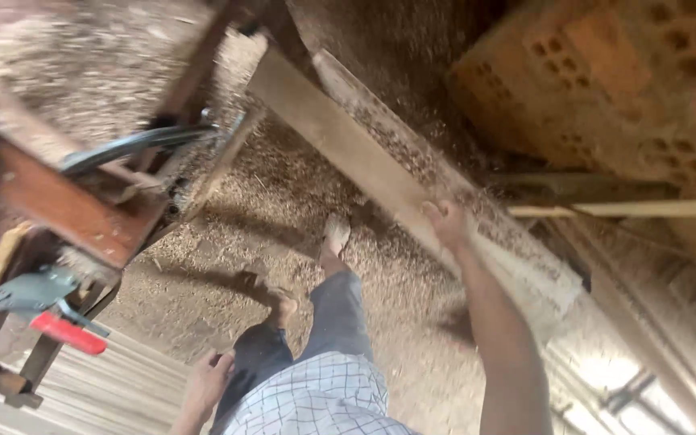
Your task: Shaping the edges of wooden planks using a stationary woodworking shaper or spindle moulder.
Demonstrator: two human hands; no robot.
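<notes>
My right hand [447,221] grips the edge of a long wooden plank [340,137] that slants from the upper middle down to the right, dusted with sawdust. My left hand [207,379] hangs low beside my dark trouser leg with fingers loosely curled, holding nothing. My feet [335,236] stand on a floor covered in sawdust [283,209].
A wooden machine frame [66,205] with a black cable and a red-handled clamp [66,332] stands at the left. Stacked thin wooden slats [114,387] lie at lower left. Perforated red bricks [606,72] are piled at upper right, with more boards [622,208] beneath.
</notes>
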